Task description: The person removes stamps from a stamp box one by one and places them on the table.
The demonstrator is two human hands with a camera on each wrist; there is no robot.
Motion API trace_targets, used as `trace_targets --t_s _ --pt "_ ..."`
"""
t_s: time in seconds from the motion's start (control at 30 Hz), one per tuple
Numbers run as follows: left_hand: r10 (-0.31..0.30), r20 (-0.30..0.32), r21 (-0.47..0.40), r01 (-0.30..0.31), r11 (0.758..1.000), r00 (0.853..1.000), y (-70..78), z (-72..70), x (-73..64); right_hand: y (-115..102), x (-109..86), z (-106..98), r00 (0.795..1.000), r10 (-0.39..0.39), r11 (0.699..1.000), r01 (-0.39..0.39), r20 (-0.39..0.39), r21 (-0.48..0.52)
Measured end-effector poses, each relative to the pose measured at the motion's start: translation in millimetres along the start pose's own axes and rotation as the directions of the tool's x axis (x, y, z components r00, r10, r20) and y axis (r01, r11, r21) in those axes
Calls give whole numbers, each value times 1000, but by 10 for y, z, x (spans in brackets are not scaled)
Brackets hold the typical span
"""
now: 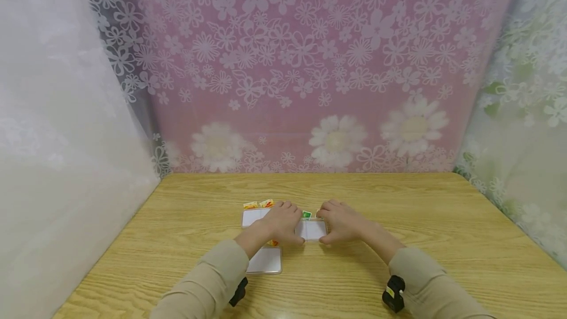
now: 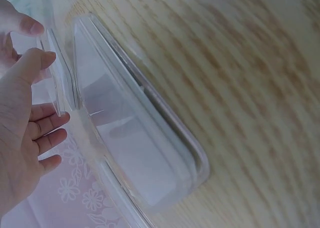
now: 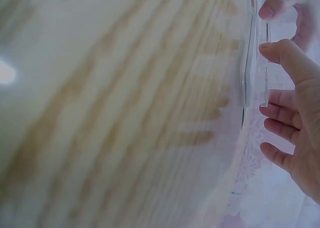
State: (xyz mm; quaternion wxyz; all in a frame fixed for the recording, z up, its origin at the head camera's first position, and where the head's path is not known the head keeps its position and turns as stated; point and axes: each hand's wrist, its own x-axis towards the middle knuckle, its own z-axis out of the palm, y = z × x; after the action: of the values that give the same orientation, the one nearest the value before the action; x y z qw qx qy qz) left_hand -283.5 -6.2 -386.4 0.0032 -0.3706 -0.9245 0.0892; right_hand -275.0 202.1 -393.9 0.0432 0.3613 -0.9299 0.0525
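Observation:
Both hands hold a clear plastic lid (image 1: 315, 227) by its two short ends. My left hand (image 1: 283, 223) grips its left end, thumb on the near edge and fingers on the far edge. At the other end my right hand (image 1: 342, 221) pinches it the same way; the right thumb (image 3: 280, 52) and fingertips show in the right wrist view. Close below the lid lies a flat clear case (image 2: 66, 75) with a white inside. A small green card (image 1: 306, 215) shows just behind the lid. Part of another card by the right fingers is hidden.
Left of the hands lie two more flat cases with white insides, one farther back (image 1: 250, 218) and one nearer (image 1: 266, 261). Small yellow-and-red cards (image 1: 250, 205) lie behind the back case. An orange-red card (image 1: 273, 242) peeks out beside the left wrist. Floral curtains surround the wooden table (image 1: 425, 201).

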Motion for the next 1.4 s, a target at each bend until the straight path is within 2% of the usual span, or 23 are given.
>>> trace_targets --t_s 0.5,0.97,1.4 --pt "-7 45 5 7 1000 999 5 49 49 22 24 32 999 0 1000 0 32 -2" --pt "8 37 46 -10 999 999 30 55 43 22 2 46 1000 -11 1000 11 22 15" --pt "5 43 39 -7 999 999 37 69 55 17 -10 36 999 -5 1000 5 37 13"
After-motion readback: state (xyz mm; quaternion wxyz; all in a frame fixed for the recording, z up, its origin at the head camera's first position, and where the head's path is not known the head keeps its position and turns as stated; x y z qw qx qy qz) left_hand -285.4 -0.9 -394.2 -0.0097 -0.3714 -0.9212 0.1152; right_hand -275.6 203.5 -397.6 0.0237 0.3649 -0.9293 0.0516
